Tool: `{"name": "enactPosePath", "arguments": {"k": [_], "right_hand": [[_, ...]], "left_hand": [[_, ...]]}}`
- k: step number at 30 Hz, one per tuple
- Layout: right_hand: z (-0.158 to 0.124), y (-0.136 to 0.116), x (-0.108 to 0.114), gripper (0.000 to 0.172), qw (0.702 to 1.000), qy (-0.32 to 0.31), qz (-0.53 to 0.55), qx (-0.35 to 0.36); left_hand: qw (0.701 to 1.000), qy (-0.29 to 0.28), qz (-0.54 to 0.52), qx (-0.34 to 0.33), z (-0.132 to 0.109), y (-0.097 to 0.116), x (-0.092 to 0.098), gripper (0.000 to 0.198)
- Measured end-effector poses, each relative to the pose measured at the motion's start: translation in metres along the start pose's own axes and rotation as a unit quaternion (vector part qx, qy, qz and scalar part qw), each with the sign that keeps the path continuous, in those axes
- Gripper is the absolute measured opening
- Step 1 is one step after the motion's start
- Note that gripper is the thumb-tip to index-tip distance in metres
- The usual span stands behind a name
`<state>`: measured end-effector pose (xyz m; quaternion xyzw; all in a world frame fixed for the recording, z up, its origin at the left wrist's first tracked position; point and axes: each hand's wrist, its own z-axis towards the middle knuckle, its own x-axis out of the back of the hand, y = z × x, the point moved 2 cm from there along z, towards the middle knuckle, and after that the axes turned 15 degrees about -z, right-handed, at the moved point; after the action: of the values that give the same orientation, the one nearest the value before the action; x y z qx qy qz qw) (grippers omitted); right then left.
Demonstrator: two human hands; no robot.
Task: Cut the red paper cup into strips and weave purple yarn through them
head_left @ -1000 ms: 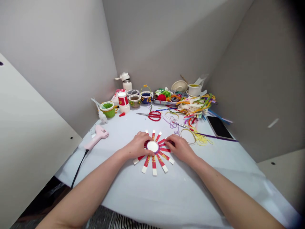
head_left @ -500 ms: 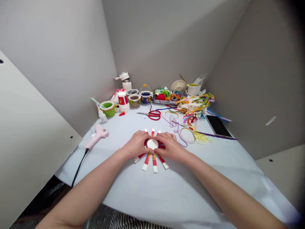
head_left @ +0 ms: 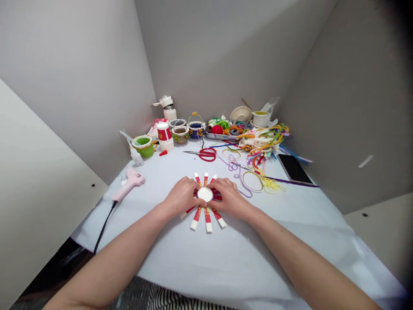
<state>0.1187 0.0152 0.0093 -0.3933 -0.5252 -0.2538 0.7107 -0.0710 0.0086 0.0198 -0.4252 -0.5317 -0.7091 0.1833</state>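
1. Strips of a red-and-white cut paper cup (head_left: 207, 217) fan out flat, midway on the white table (head_left: 226, 267).
2. Pressing on it — left hand (head_left: 181, 197) and right hand (head_left: 228, 199), fingers curled beside its round base; grip unclear.

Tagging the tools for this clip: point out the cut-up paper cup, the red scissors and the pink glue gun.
cut-up paper cup (head_left: 205, 194), head view, on its white round base.
red scissors (head_left: 206, 155), head view, on the red handles.
pink glue gun (head_left: 132, 181), head view, on its body.
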Motion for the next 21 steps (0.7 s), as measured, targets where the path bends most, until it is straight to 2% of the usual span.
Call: {"name": "enactPosePath", "arguments": {"k": [6,11,15,18,21], "right_hand": [[-0.001,0.000,0.001,0.031,1.000,-0.006,0.005,-0.003],[-0.005,0.005,0.006,0.051,1.000,-0.007,0.021,0.002],[-0.007,0.008,0.007,0.040,0.999,-0.005,0.030,0.014],[-0.008,0.006,0.006,0.032,1.000,-0.004,0.025,0.009],[-0.008,0.003,0.005,0.035,1.000,-0.003,0.016,0.006]], "left_hand": [[1.000,0.000,-0.027,0.005,0.001,0.001,0.001,0.040],[0.997,-0.038,-0.060,-0.019,-0.003,-0.001,0.012,0.047],[0.992,-0.053,-0.112,0.001,-0.006,-0.003,0.018,0.057],[0.991,-0.045,-0.124,0.004,-0.008,0.001,0.018,0.041],[0.992,-0.040,-0.120,-0.010,-0.009,0.005,0.017,0.031]]}}
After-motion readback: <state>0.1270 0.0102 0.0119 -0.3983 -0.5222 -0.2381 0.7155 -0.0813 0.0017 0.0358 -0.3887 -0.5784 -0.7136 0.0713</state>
